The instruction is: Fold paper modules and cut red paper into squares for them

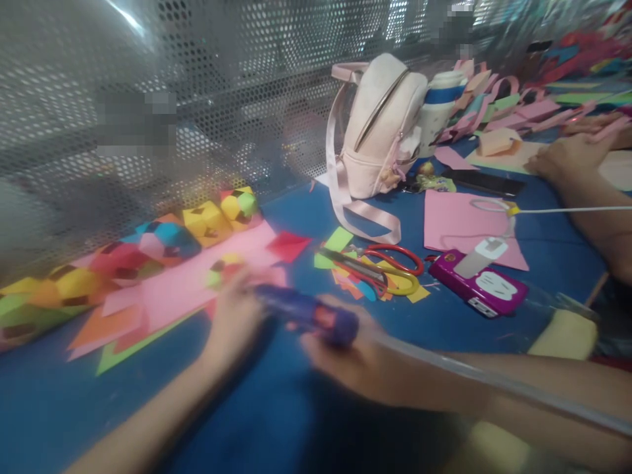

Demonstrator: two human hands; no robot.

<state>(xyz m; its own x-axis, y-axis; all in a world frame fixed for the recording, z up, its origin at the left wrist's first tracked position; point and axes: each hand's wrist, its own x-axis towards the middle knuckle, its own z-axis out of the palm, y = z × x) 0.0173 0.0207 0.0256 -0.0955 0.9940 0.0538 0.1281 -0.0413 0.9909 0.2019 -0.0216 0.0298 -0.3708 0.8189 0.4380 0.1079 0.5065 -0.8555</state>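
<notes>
My right hand (355,359) is wrapped round a blue-purple hot glue gun (301,313), which points left. A long translucent glue stick (444,362) runs back from it over my right forearm. My left hand (237,306), smeared by motion, is just beyond the nozzle, its fingers closed at a small paper ball (220,271) of green, red and yellow pieces. Behind that hand lie pink paper sheets (172,289) and a red folded paper piece (289,247). A row of larger paper balls (165,238) stretches along the mesh wall.
Scissors (395,260) with red and yellow handles rest on paper scraps. A purple box-like device (478,283) has a white plug and cable on it. Behind stand a pale backpack (380,125) and a tumbler (439,108). Another person's hand (567,155) touches paper at the right.
</notes>
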